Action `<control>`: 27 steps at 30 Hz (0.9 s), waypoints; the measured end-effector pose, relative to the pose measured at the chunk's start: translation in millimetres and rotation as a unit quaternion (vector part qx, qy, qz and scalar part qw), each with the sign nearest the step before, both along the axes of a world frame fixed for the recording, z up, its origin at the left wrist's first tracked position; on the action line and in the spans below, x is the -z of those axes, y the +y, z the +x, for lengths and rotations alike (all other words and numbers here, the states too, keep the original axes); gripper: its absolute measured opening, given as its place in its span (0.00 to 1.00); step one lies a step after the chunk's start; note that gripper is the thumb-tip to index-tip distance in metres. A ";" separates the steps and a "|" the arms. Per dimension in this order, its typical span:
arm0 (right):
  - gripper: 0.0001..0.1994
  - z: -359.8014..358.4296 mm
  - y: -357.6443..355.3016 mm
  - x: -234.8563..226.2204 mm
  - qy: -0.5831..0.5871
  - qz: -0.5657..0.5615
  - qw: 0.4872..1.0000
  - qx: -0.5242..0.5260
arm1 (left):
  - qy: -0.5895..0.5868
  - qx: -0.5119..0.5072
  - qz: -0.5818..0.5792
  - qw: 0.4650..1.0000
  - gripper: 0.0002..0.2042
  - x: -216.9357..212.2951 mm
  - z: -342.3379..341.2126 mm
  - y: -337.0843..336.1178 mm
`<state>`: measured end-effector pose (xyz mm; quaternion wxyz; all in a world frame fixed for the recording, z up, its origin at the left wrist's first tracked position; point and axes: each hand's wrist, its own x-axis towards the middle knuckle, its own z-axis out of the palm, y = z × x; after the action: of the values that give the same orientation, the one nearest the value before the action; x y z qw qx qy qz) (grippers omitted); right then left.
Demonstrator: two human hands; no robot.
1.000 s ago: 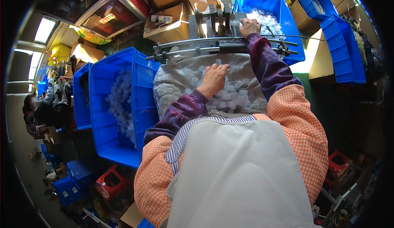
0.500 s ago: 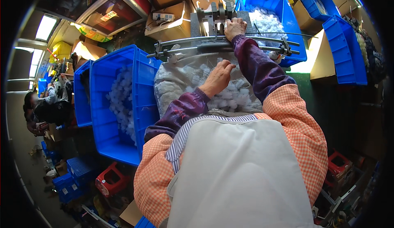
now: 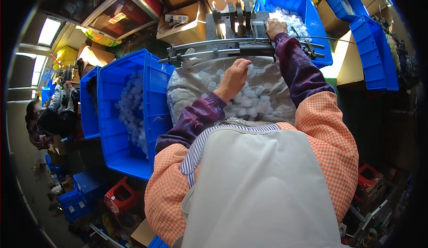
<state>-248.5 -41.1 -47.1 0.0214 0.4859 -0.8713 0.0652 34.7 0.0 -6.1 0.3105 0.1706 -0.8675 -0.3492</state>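
A clear plastic bag (image 3: 191, 85) lined with several small white plastic parts (image 3: 249, 107) lies open in front of me. My left hand (image 3: 232, 77) rests on the pile near its far edge, fingers curled around white parts. My right hand (image 3: 275, 26) reaches farther out to a dark metal machine (image 3: 238, 20) with upright levers, and it grips a white part at the machine's right side. A metal rail (image 3: 214, 47) crosses between the bag and the machine.
A blue crate (image 3: 111, 92) holding white parts stands at my left. Another blue crate (image 3: 307, 11) with white parts sits behind the machine, and empty blue bins (image 3: 372, 51) stand at the right. Cardboard boxes (image 3: 183, 22) lie at the back. Another person (image 3: 44, 114) sits far left.
My right hand has moved left and nearer, from the far blue crate to the right side of the machine. My left hand has shifted slightly forward on the pile.
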 end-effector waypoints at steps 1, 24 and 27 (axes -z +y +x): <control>0.12 -6.2 0.7 -8.0 0.020 0.025 0.999 0.008 | 0.010 -0.005 -0.002 1.000 0.09 -3.4 -1.8 -0.4; 0.09 27.1 1.8 -4.3 -0.029 -0.130 0.990 -0.037 | -0.299 0.095 -0.275 0.909 0.07 57.9 12.7 8.7; 0.08 25.9 -8.9 4.7 -0.021 -0.153 0.987 -0.033 | -0.348 0.113 -0.263 0.893 0.03 60.7 8.8 8.6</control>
<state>-222.6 -50.0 -51.8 0.0756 0.5038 -0.8349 0.2086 43.5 8.5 -66.8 -0.0196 0.0944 -0.9936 -0.0591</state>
